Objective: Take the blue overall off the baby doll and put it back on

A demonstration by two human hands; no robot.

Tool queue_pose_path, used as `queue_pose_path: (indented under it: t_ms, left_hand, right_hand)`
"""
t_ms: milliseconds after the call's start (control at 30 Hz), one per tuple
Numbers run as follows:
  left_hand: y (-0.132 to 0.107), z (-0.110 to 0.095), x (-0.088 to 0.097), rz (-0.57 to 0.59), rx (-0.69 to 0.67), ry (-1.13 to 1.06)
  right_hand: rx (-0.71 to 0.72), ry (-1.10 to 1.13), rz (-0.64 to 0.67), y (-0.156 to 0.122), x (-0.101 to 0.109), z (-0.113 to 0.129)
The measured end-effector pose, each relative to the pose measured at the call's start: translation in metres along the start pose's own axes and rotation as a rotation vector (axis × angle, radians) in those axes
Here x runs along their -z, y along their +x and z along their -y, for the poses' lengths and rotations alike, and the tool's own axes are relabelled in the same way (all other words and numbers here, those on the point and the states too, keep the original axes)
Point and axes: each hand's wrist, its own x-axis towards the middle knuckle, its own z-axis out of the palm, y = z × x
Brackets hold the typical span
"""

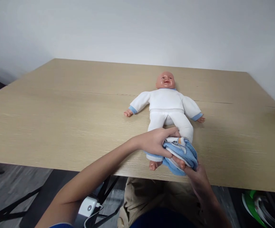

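Note:
A baby doll [166,106] in a white suit with blue cuffs lies on its back on the wooden table [68,120], head away from me, feet at the near edge. My left hand [155,141] is closed on a blue and white knitted garment [182,152] bunched over the doll's right-side leg. From below, my right hand [194,172] pinches the same garment, its fingers partly hidden by the cloth. One bare doll foot [153,165] sticks out just left of the garment.
A white wall rises behind the table. Under the near edge are my lap in khaki trousers [147,196], black table legs [11,205], a white device [88,206] and a green object [252,202] at the lower right.

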Motion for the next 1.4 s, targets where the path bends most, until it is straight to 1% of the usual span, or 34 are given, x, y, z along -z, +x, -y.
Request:
queue_pose_path:
  t_ms: [133,267,367,467,567,633,700,767,833,900,967,1067,1133,1167,1233,1333,1400]
  left_hand:
    - [-0.002,0.003,-0.004,-0.032,0.003,-0.03]
    - [-0.004,0.007,-0.006,-0.074,0.001,-0.014]
    - [-0.005,0.01,-0.006,-0.092,-0.022,0.003]
    - [-0.005,0.011,-0.006,-0.135,-0.048,0.137]
    - [-0.009,0.008,-0.003,-0.17,-0.057,0.304]
    - [-0.016,0.005,0.002,-0.205,-0.066,0.354]
    - [-0.026,0.005,0.01,-0.263,-0.073,0.385]
    - [-0.039,0.008,0.02,-0.303,-0.052,0.423]
    - [-0.051,0.012,0.032,-0.274,0.003,0.424]
    - [-0.059,0.016,0.043,-0.198,0.035,0.36]
    - [-0.06,0.019,0.053,-0.134,0.025,0.278]
    - [-0.055,0.024,0.061,-0.069,0.011,0.208]
    - [-0.051,0.03,0.061,-0.039,0.015,0.146]
    - [-0.05,0.035,0.06,-0.04,0.019,0.101]
    - [-0.051,0.044,0.055,-0.082,0.026,0.003]
    - [-0.054,0.06,0.045,-0.171,0.05,-0.11]
    - [-0.055,0.07,0.039,-0.23,0.102,-0.158]
  right_hand:
    - [0.033,0.011,-0.046,0.008,0.004,0.007]
    - [0.168,0.052,-0.106,0.017,0.01,0.022]
    - [0.236,-0.012,-0.069,0.022,0.019,0.034]
    - [0.256,-0.205,0.045,0.034,0.035,0.045]
    - [0.312,-0.422,0.237,0.057,0.051,0.06]
    - [0.395,-0.524,0.374,0.073,0.059,0.073]
    - [0.477,-0.574,0.5,0.087,0.065,0.087]
    - [0.524,-0.592,0.596,0.099,0.07,0.098]
    - [0.536,-0.599,0.643,0.109,0.074,0.106]
    - [0.522,-0.589,0.667,0.121,0.076,0.111]
    - [0.476,-0.545,0.697,0.135,0.073,0.115]
    - [0.341,-0.401,0.724,0.155,0.062,0.114]
    - [0.256,-0.274,0.716,0.165,0.052,0.105]
    - [0.227,-0.211,0.706,0.168,0.048,0.099]
    - [0.178,-0.094,0.668,0.169,0.041,0.084]
    - [0.036,0.031,0.545,0.161,0.03,0.066]
    - [-0.062,0.079,0.467,0.153,0.022,0.061]
